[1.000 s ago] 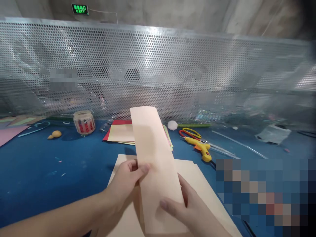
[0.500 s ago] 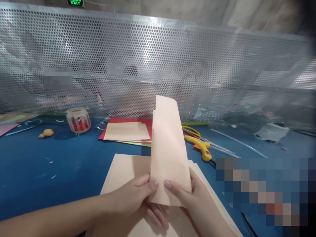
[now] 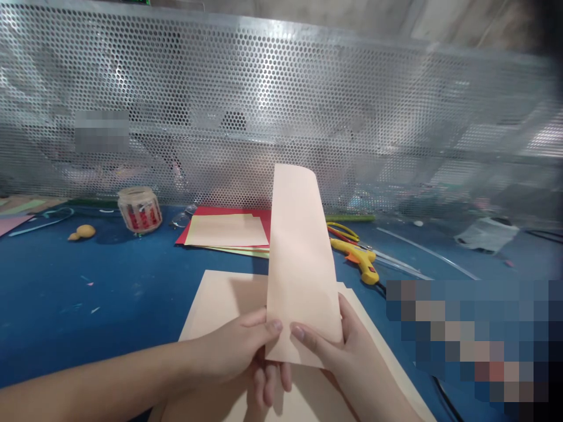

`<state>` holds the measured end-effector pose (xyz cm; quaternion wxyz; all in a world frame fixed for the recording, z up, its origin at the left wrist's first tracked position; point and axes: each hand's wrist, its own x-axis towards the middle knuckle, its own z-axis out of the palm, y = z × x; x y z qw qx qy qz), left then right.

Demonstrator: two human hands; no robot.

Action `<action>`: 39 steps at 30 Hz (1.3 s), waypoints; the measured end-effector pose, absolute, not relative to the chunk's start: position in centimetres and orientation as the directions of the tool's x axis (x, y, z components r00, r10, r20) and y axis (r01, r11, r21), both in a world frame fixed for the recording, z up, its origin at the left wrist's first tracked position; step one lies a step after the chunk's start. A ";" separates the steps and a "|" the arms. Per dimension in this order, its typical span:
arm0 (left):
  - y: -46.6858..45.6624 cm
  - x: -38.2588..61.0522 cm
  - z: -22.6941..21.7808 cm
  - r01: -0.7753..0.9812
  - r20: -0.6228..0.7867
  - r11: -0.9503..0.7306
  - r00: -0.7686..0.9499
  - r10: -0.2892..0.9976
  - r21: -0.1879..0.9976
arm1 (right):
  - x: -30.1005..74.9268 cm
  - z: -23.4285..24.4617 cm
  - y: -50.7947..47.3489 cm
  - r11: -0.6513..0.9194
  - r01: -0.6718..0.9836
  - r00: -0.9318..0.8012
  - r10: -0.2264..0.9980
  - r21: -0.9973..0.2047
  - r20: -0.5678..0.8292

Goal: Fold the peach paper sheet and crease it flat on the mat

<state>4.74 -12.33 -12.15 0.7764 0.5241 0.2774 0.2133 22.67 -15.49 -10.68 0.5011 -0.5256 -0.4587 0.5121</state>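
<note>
A folded strip of pale peach paper (image 3: 299, 258) stands upright in front of me, held at its lower end by both hands. My left hand (image 3: 246, 351) pinches its bottom left corner with the thumb on the front. On the bottom right, my right hand (image 3: 338, 346) grips it, thumb on the front and fingers behind. Beneath the hands lie flat peach sheets (image 3: 220, 305) on the blue table (image 3: 88, 293).
A stack of red, cream and green paper (image 3: 226, 231) lies further back. A yellow glue gun (image 3: 358, 261) and yellow-handled scissors (image 3: 341, 231) are to the right. A jar (image 3: 139, 209) and a small yellow gourd shape (image 3: 81, 232) sit left. A perforated metal screen (image 3: 281, 117) closes the back.
The strip swung from leaning left to upright and shifted right. Both hands slid to its bottom end, and its two layers now line up at the top.
</note>
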 end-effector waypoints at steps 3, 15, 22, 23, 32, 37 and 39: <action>-12.4 4.6 -12.6 -0.050 -0.209 0.362 0.739 0.640 0.931 | 22.5 -10.6 -15.6 -0.086 -0.036 0.061 0.994 -0.996 -0.088; -13.1 4.6 -12.1 -0.017 -0.255 0.368 0.691 0.676 0.930 | 22.6 -10.8 -15.6 -0.083 0.009 0.081 0.993 -0.997 -0.082; -12.8 4.7 -12.2 0.025 -0.290 0.380 0.693 0.660 0.925 | 22.0 -10.1 -15.9 -0.054 -0.008 0.126 0.990 -0.999 -0.055; -12.8 4.7 -12.2 0.032 -0.293 0.380 0.697 0.654 0.924 | 22.0 -10.1 -15.9 -0.056 -0.006 0.130 0.990 -0.998 -0.056; -12.8 4.7 -12.0 0.061 -0.321 0.397 0.704 0.633 0.916 | 22.8 -10.9 -15.6 -0.087 -0.006 0.077 0.993 -0.996 -0.087; -12.7 4.8 -11.8 0.062 -0.334 0.405 0.687 0.646 0.912 | 22.8 -10.8 -15.5 -0.074 0.063 0.104 0.992 -0.995 -0.067; -12.9 4.8 -11.6 0.062 -0.340 0.408 0.674 0.656 0.911 | 22.6 -10.7 -15.6 -0.057 0.060 0.122 0.991 -0.997 -0.049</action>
